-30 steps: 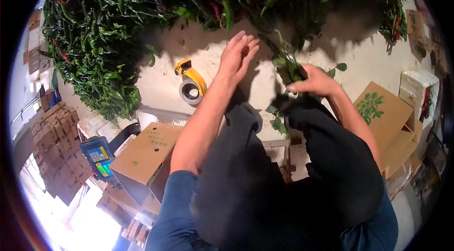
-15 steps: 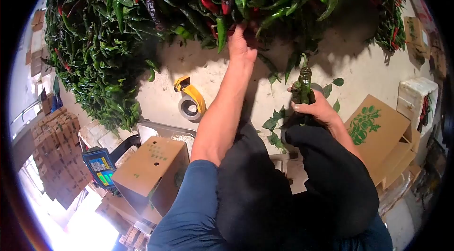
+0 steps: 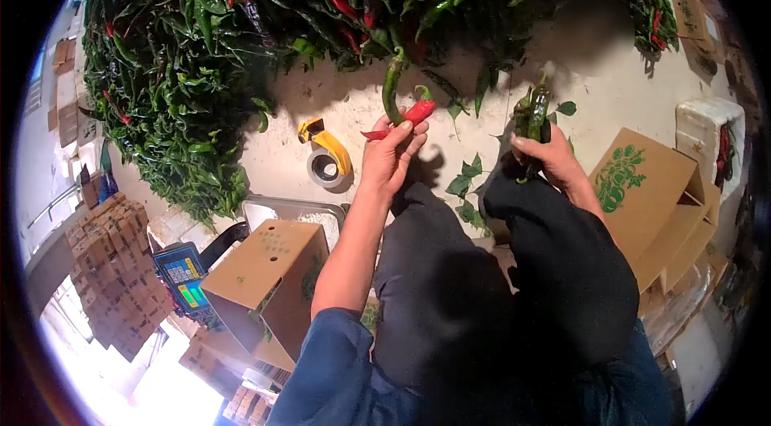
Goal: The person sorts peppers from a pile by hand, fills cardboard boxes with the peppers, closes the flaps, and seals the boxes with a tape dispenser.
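Note:
My left hand is closed around a red chili pepper and a green chili pepper, in front of the big pile. The green one points up, while the red one lies across my fingers. On the right, my right hand grips a small bunch of dark green chili peppers above my knee. Their lower ends are partly hidden by my fingers. Beyond both hands rises a large heap of chili peppers, mostly green with some red ones.
A yellow tape dispenser lies on the pale floor left of my left arm. Nearer stand a cardboard box and a scale display. To the right are a printed carton and a white foam box. Loose leaves lie between my hands.
My left hand has come back from the edge of the heap toward me, now with a red and a green chili pepper in it. My right hand keeps its bunch, shifted slightly.

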Motion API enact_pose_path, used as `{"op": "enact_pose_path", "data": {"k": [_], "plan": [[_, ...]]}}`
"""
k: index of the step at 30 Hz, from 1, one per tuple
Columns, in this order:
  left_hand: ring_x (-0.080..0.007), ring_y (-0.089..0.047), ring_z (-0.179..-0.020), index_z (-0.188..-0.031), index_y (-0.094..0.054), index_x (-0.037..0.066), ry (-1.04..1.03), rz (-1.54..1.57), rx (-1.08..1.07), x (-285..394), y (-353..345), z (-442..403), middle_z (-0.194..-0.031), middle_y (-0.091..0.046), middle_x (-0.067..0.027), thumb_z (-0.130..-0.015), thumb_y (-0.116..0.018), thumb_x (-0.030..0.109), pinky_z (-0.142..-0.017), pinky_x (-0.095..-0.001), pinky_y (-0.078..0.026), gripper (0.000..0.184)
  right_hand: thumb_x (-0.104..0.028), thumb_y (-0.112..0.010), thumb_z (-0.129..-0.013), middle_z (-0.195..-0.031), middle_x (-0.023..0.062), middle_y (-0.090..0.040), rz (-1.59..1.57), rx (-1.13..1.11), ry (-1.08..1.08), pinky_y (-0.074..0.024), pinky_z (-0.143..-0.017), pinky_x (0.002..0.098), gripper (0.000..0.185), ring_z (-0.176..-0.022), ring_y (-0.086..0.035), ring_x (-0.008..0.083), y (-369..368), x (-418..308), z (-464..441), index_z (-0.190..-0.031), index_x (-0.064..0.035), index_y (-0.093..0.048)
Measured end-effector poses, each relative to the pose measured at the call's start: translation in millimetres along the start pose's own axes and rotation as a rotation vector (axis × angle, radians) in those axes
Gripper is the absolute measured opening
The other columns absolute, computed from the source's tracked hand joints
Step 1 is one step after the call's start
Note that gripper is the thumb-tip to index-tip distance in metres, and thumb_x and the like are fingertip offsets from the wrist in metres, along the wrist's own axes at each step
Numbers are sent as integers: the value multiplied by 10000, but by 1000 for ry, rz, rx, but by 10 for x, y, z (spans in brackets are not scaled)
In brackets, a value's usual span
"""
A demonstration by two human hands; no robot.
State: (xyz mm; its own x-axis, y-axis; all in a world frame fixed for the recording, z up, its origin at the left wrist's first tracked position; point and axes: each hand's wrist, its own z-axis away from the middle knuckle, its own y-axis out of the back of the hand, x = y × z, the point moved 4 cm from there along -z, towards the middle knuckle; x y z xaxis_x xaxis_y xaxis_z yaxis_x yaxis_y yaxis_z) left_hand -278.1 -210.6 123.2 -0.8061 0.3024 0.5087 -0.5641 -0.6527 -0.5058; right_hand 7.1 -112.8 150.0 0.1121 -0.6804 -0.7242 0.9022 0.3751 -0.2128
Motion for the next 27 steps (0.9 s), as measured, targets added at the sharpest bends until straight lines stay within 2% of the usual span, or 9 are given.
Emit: {"op": "enact_pose_path", "data": {"k": [6, 11, 15, 17, 20, 21, 24, 25, 27], "plan": [[-253, -700, -1009, -1265, -538, -6, 52, -91, -166, 208, -347, 454, -1204, -664, -166, -949, -665, 89, -832, -356, -599, 354, -185, -744, -866, -802, 43, -631, -44, 320, 186, -485, -605, 270, 228, -653, -585, 125, 466, -308, 456, -1002, -41, -631], [-236, -718, -977, -1250, -623, -43, -86, -476, -341, 466, -1133, 828, -1122, -709, -164, -935, -680, 62, -827, -355, -604, 337, -93, -754, -845, -976, 94, -688, -248, 282, 315, -550, -703, 309, 363, -818, -677, 167, 561, -816, 1353, -1157, 9, -600], [-137, -697, -923, -1186, -704, 27, -440, -892, -603, 515, -2026, 1094, -1062, -726, -71, -912, -713, 55, -793, -305, -583, 275, -123, -773, -866, -916, 79, -699, -177, 392, 390, -544, -665, 282, 319, -775, -675, 137, 207, -1370, 1814, -1112, 19, -629], [-245, -712, -951, -1152, -709, 47, -1081, -1294, -833, 611, -2655, 1400, -1060, -716, -138, -851, -744, 48, -795, -339, -570, 303, -118, -786, -860, -859, 61, -698, -223, 473, 450, -535, -662, 274, 231, -730, -657, 123, 29, -1684, 1887, -1024, 8, -684], [-361, -688, -990, -1196, -678, 42, -1136, -1498, -1059, 473, -3231, 1689, -1208, -660, -172, -803, -740, 23, -832, -395, -575, 399, -65, -788, -837, -876, 83, -721, -512, 490, 631, -524, -672, 292, 175, -734, -663, 148, 41, -1770, 1674, -953, 38, -706], [-308, -662, -1138, -1273, -643, 44, -1081, -1609, -1044, 434, -3350, 1770, -1316, -621, -163, -751, -728, -38, -908, -377, -560, 535, -30, -771, -819, -849, 81, -717, -552, 499, 623, -523, -681, 293, 136, -727, -665, 155, 135, -1768, 1681, -915, 39, -705], [-364, -646, -1139, -1264, -640, 38, -1024, -1720, -1212, 255, -3691, 2045, -1309, -617, -189, -881, -634, -35, -938, -396, -544, 391, 12, -743, -785, -797, 64, -699, -744, 494, 772, -522, -691, 294, 83, -699, -655, 161, 431, -1776, 2074, -861, 17, -710], [-333, -704, -987, -1222, -646, 19, -1132, -1588, -1264, 179, -3736, 2133, -1182, -669, -160, -931, -630, 42, -855, -394, -565, 292, -11, -745, -794, -792, 61, -697, -699, 555, 724, -519, -677, 291, 66, -694, -653, 152, 664, -1684, 2232, -850, 4, -712], [-272, -718, -973, -1209, -614, -14, -650, -1540, -1085, 51, -3699, 2126, -1116, -690, -162, -997, -583, 71, -840, -382, -581, 231, -81, -742, -836, -774, 50, -700, -390, 779, 852, -512, -637, 275, 80, -685, -656, 131, 1185, -1534, 2735, -836, -4, -720]]}}
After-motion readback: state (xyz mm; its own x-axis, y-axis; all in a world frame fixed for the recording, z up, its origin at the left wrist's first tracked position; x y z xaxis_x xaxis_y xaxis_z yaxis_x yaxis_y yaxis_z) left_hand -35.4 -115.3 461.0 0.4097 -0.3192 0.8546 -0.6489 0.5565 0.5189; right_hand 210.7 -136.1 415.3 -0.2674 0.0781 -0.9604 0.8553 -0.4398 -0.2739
